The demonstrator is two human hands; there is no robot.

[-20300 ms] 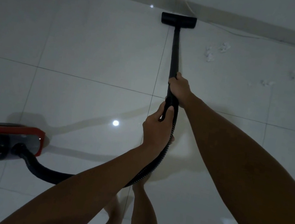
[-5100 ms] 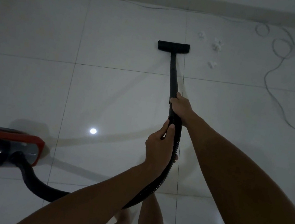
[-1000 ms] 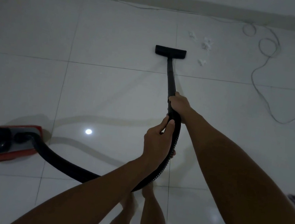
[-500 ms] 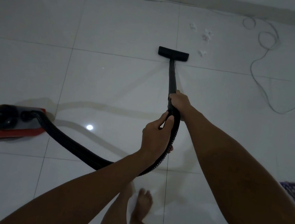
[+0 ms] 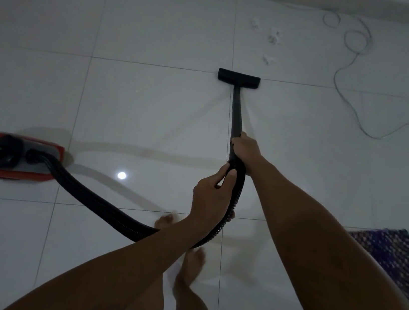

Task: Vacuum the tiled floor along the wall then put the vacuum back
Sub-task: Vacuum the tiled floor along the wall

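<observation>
Both arms extended forward and down, hands in a two-handed grip.

The right hand (image 5: pixel 246 145) is the farther one, fingers wrapped closed around the vacuum wand (image 5: pixel 237 112), forearm nearly straight. The left hand (image 5: pixel 211 198) sits just behind it, closed around the ribbed hose (image 5: pixel 233 206) with the thumb lying along the top. Bare feet stand below, one ahead of the other.

Left of your black wand (image 5: pixel 237 114) sits the red and grey vacuum body (image 5: pixel 17 158) with its black hose (image 5: pixel 101 206); right of it, a purple speckled mat (image 5: pixel 394 257) on white tiles (image 5: pixel 152 108).
</observation>
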